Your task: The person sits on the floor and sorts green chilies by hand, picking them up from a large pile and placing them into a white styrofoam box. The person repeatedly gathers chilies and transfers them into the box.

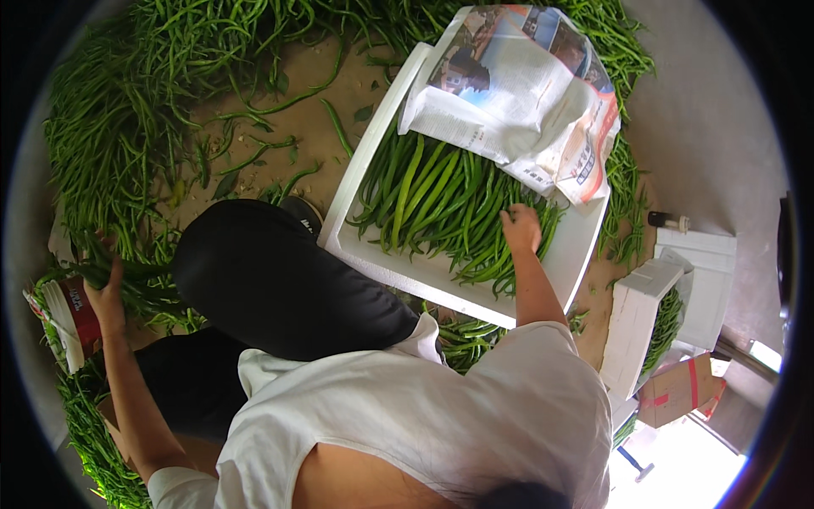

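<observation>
My right hand (pixel 523 230) is over the right part of a white foam box (pixel 364 259), touching the long green chili peppers (pixel 439 197) inside. Its thumb and bent fingers are apart, with no pepper visibly held. The peppers lie side by side in a thick layer, and a printed newspaper sheet (pixel 509 108) covers their far ends. At the far left, my left hand (pixel 109 286) grips a bunch of green chili peppers (pixel 149 280). Part of that hand's fingers is hidden by the bunch. Just beside it is a red and white container (pixel 82 312).
Loose peppers (pixel 114 140) are heaped along the left and far sides of the brown floor covering (pixel 305 70). My bent black-trousered leg (pixel 280 280) lies between my hands. On the right stand another foam box (pixel 636 318) holding peppers and a cardboard box (pixel 677 391) with red tape.
</observation>
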`<act>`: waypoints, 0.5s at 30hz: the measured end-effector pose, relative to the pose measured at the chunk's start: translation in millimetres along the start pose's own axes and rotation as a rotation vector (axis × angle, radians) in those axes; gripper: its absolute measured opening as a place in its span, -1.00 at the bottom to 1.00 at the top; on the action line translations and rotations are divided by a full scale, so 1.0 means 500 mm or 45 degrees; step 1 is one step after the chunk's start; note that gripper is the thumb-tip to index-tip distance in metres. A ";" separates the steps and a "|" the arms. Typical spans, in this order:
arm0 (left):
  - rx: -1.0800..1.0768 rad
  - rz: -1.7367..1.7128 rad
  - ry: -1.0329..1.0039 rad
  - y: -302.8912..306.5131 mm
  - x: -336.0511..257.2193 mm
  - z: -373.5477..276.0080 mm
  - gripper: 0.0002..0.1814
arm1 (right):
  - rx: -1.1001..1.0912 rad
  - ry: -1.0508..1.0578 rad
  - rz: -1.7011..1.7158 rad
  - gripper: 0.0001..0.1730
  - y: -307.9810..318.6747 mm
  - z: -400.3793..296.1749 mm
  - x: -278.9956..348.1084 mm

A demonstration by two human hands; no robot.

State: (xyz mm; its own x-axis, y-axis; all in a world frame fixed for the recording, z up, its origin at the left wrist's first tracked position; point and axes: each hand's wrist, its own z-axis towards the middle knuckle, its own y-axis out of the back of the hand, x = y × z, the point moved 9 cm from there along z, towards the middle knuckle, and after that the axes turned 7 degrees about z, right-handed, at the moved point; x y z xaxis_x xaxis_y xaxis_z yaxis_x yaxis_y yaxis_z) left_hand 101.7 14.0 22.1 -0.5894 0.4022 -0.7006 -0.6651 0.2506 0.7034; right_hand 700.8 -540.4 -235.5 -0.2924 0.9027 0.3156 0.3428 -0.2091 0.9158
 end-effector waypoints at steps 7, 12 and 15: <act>-0.044 0.005 -0.019 0.010 -0.040 0.026 -0.52 | -0.087 0.044 -0.004 -0.38 0.206 0.291 0.052; -0.171 -0.190 0.008 0.011 -0.053 0.041 -0.56 | 0.763 -0.250 -0.318 -0.50 0.213 0.264 0.105; 0.006 -0.152 0.332 -0.011 0.021 0.081 -0.51 | 1.145 -0.058 0.254 -0.75 0.162 0.208 0.262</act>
State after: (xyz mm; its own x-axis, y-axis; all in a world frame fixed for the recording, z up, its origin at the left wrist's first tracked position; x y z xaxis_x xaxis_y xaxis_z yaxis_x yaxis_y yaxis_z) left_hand 117.7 52.6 15.6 -0.6056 0.1301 -0.7851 -0.7349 0.2868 0.6145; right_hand 783.3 -400.1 -145.8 -0.1244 0.8992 0.4194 0.9534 -0.0087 0.3015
